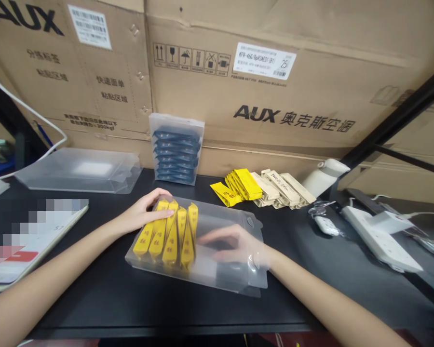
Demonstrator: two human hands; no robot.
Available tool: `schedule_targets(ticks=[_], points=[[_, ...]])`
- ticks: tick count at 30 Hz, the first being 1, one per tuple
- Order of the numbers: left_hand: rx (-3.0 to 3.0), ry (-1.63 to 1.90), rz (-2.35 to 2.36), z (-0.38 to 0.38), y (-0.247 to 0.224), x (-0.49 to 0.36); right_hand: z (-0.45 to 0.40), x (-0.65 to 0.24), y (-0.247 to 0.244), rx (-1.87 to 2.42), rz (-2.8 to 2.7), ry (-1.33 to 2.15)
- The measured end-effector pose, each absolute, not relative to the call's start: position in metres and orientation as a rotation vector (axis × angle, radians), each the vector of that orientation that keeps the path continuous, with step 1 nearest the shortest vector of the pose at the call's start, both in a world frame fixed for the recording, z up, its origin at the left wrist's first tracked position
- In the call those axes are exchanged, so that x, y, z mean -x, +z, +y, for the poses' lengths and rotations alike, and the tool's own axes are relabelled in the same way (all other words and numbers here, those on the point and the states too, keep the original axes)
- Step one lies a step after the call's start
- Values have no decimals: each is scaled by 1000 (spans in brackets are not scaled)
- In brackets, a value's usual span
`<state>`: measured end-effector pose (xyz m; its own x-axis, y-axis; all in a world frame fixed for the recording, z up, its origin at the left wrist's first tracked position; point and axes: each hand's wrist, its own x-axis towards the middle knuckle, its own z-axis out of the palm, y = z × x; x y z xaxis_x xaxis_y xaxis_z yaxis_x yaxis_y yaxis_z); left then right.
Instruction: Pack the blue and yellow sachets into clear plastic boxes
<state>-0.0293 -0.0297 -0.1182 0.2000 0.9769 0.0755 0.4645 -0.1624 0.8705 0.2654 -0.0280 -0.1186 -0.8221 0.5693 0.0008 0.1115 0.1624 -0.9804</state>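
Note:
A translucent plastic box (224,212) lies on the black table in front of me, its open end to the right. Inside its left half, several yellow packets (171,236) stand side by side in a leaning row. My left hand (144,212) grips the box's far left corner, thumb over the top above the packets. Through the open end reaches my right hand (231,241), seen blurred through the plastic. Its fingers are stretched out and apart, tips close to the rightmost packet, with nothing visible in them.
Behind the box lie yellow packets (243,185) and beige packets (282,188). A filled box of blue packets (176,156) stands against large cartons (296,96). Another clear box (79,168) lies left; a white bottle (323,178) and power strip (383,238) are right, a tablet-like object (32,241) left.

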Motion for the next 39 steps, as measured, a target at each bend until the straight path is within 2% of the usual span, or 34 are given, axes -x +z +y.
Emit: schedule_targets(ticks=[15, 26, 30, 36, 39], points=[[-1808, 867, 1304, -33, -124, 26, -21, -249, -136, 674, -1805, 2026], [-1693, 866, 1333, -21, -116, 44, -17, -265, -130, 692, -1652, 2091], [-1393, 932, 1415, -15, -112, 67, -2, -278, -131, 839, -1586, 1753], [-1030, 1056, 1247, -15, -108, 78, 15, -296, -134, 1074, -1848, 676], [-1000, 1085, 1234, -15, -108, 75, 17, -298, -137, 1090, -2071, 505]])
